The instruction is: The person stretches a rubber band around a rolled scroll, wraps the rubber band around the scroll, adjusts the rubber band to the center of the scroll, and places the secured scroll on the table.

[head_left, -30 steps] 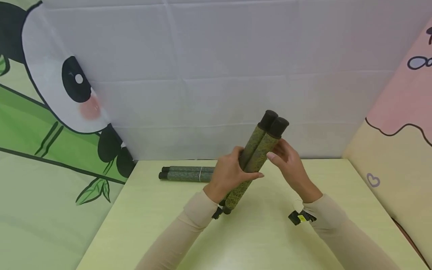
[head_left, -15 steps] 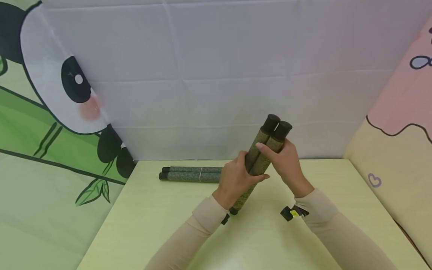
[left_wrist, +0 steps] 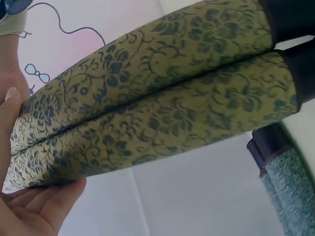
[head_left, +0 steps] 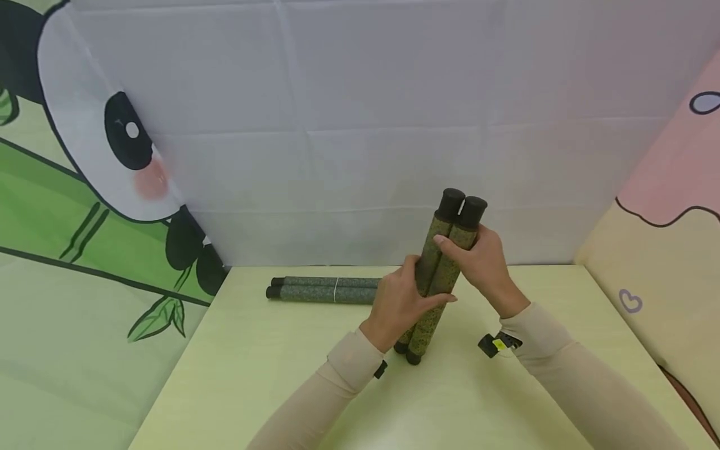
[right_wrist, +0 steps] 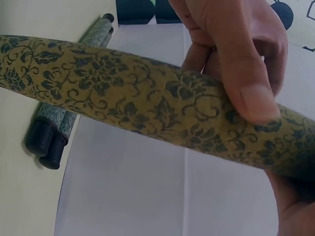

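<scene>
Both hands hold a scroll (head_left: 448, 275) made of two rolls side by side, covered in olive-gold brocade with dark floral vines and black end knobs. It is tilted, its top leaning right, above the table. My left hand (head_left: 396, 306) grips it around the lower middle, thumb across the front roll. Higher up, my right hand (head_left: 486, 269) grips it from the right, with the thumb over the front; in the right wrist view that thumb lies along the brocade (right_wrist: 138, 98). The fingers behind the rolls are partly hidden.
A grey-blue patterned scroll (head_left: 309, 294), also paired rolls with black knobs and tied with a white string, lies at the table's back edge behind my left hand. A white cloth wall (head_left: 360, 156) stands behind the pale yellow table (head_left: 270, 375).
My right hand has closed onto the upper part of the olive-gold scroll. The scroll and my left hand have shifted slightly right, and the scroll stands a little steeper.
</scene>
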Available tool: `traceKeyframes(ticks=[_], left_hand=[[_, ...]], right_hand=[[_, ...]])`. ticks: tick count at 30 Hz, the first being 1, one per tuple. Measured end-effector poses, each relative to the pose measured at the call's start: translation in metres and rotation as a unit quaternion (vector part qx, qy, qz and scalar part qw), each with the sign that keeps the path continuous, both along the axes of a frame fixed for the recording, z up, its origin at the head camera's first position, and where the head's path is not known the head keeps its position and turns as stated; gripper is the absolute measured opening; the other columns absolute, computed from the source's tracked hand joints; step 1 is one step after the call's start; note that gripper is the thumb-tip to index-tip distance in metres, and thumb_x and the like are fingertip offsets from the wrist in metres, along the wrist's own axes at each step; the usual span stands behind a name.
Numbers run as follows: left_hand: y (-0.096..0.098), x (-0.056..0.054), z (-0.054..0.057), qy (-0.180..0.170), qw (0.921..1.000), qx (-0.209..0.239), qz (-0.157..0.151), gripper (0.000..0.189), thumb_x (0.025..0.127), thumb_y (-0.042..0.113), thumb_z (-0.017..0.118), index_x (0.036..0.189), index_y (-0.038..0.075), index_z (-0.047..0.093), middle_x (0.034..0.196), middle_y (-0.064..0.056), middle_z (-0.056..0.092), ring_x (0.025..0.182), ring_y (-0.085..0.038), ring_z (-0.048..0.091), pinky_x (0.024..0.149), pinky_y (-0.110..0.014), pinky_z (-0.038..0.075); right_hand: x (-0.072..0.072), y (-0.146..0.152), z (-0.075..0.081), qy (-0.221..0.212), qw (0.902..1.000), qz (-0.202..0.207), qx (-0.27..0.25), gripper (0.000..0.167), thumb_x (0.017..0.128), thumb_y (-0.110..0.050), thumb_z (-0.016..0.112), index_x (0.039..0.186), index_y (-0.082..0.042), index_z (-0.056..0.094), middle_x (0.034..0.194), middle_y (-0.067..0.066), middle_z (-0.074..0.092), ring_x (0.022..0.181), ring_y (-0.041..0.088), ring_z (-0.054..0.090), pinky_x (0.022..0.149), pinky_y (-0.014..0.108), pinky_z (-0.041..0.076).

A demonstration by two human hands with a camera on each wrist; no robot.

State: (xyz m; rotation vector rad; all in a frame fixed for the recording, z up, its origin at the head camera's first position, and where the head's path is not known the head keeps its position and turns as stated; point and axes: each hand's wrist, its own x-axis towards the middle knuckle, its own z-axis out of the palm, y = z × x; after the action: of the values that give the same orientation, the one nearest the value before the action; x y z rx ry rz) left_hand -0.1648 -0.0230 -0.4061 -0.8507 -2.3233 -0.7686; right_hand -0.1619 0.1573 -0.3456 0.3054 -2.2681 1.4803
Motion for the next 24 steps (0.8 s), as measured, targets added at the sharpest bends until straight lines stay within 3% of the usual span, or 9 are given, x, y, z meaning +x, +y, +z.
traceKeyframes(ticks=[3, 6, 10, 17, 18, 20, 24], left_hand=[[-0.002, 0.001, -0.001, -0.032, 0.9992, 0.012, -0.020, 0.086, 0.078, 0.056, 0.083, 0.135, 0.000, 0.051, 0.081, -0.005, 0.068, 0.059, -0.010, 0.062, 0.054, -0.018, 0.050], [-0.003, -0.001, -0.003, -0.065, 0.9964, 0.034, -0.044, 0.083, 0.080, 0.051, 0.083, 0.138, 0.003, 0.049, 0.106, -0.010, 0.071, 0.083, -0.015, 0.071, 0.070, -0.023, 0.057], [-0.005, -0.007, -0.008, -0.131, 0.9852, 0.078, -0.078, 0.083, 0.081, 0.043, 0.084, 0.145, 0.007, 0.045, 0.126, -0.012, 0.066, 0.106, -0.020, 0.069, 0.085, -0.027, 0.057], [-0.007, -0.018, -0.024, -0.236, 0.9628, 0.094, -0.092, 0.086, 0.086, 0.045, 0.081, 0.151, 0.004, 0.042, 0.131, -0.016, 0.063, 0.108, -0.025, 0.066, 0.085, -0.040, 0.057], [-0.008, -0.020, -0.026, -0.253, 0.9570, 0.100, -0.100, 0.087, 0.086, 0.045, 0.081, 0.152, 0.005, 0.041, 0.135, -0.015, 0.062, 0.113, -0.025, 0.065, 0.088, -0.040, 0.056], [-0.008, -0.025, -0.032, -0.298, 0.9369, 0.121, -0.138, 0.081, 0.087, 0.041, 0.081, 0.151, 0.008, 0.045, 0.133, -0.011, 0.063, 0.113, -0.023, 0.065, 0.090, -0.040, 0.056], [-0.009, -0.037, -0.046, -0.396, 0.8788, 0.152, -0.220, 0.056, 0.088, 0.034, 0.083, 0.136, 0.016, 0.061, 0.116, 0.001, 0.070, 0.101, -0.016, 0.069, 0.085, -0.034, 0.057]], right_hand=[[-0.003, 0.006, 0.002, -0.006, 0.9998, 0.013, 0.016, 0.043, 0.096, -0.029, 0.072, 0.122, 0.004, 0.062, 0.057, 0.000, 0.039, 0.046, 0.014, 0.034, 0.047, 0.034, 0.036], [-0.008, 0.012, 0.003, -0.011, 0.9994, 0.025, 0.023, 0.044, 0.096, -0.030, 0.072, 0.123, 0.004, 0.060, 0.057, -0.002, 0.037, 0.046, 0.014, 0.034, 0.048, 0.035, 0.037], [-0.015, 0.017, 0.003, -0.017, 0.9984, 0.050, 0.021, 0.047, 0.096, -0.031, 0.072, 0.128, 0.001, 0.060, 0.054, -0.003, 0.036, 0.044, 0.015, 0.035, 0.047, 0.036, 0.039], [-0.029, 0.020, 0.000, -0.029, 0.9945, 0.096, 0.031, 0.046, 0.096, -0.032, 0.072, 0.130, -0.003, 0.061, 0.056, -0.001, 0.037, 0.044, 0.015, 0.033, 0.048, 0.036, 0.039], [-0.030, 0.020, 0.000, -0.030, 0.9939, 0.100, 0.037, 0.046, 0.096, -0.033, 0.072, 0.130, -0.004, 0.061, 0.057, 0.000, 0.038, 0.045, 0.015, 0.033, 0.049, 0.037, 0.040], [-0.033, 0.020, 0.002, -0.031, 0.9922, 0.115, 0.036, 0.045, 0.096, -0.031, 0.072, 0.130, -0.004, 0.061, 0.065, 0.003, 0.049, 0.052, 0.014, 0.045, 0.056, 0.038, 0.046], [-0.037, 0.021, 0.007, -0.033, 0.9898, 0.132, 0.044, 0.046, 0.096, -0.030, 0.072, 0.133, -0.005, 0.060, 0.089, 0.008, 0.065, 0.076, 0.016, 0.062, 0.073, 0.041, 0.052]])
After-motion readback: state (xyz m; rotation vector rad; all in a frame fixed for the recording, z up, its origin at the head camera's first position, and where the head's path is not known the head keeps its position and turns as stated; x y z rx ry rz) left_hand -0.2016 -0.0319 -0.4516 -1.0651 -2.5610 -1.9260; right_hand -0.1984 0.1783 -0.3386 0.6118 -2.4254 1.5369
